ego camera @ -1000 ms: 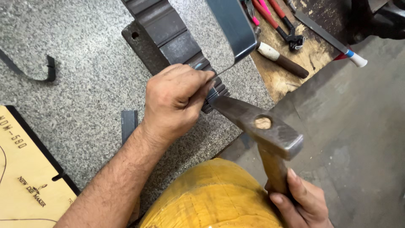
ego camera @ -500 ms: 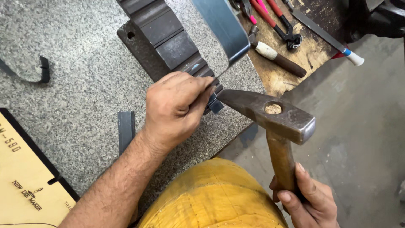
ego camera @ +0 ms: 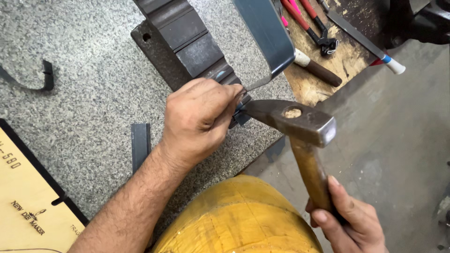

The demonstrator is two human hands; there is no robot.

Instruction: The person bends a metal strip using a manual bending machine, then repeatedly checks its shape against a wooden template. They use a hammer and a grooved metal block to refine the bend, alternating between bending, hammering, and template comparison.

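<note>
- the steel strip [ego camera: 265, 33] is seen already bent into a curve; its thin end is pinched by the left hand [ego camera: 199, 119], fingers closed tight, against the end of the grooved block [ego camera: 187, 47].
- the hammer [ego camera: 293, 119] is gripped low on its wooden handle by the right hand [ego camera: 347, 218], fist closed; the narrow end of the head is laid against the strip end, just beside the left fingertips.
- judged from this, the bend is largely formed and the end is being worked; how much shaping is left cannot be told, since the contact spot is hidden by the fingers.
- a short flat strip piece [ego camera: 140, 145] and a curved offcut [ego camera: 40, 82] are seen on the granite slab [ego camera: 84, 107], well apart from the work.
- pliers [ego camera: 316, 28] and a wooden-handled tool [ego camera: 318, 70] lie on the worn bench [ego camera: 347, 51] behind.
- a plywood die board [ego camera: 28, 206] is at the lower left.
- the hammer's path is crowded only by the left fingers; a yellow-clad knee [ego camera: 239, 218] sits below.
</note>
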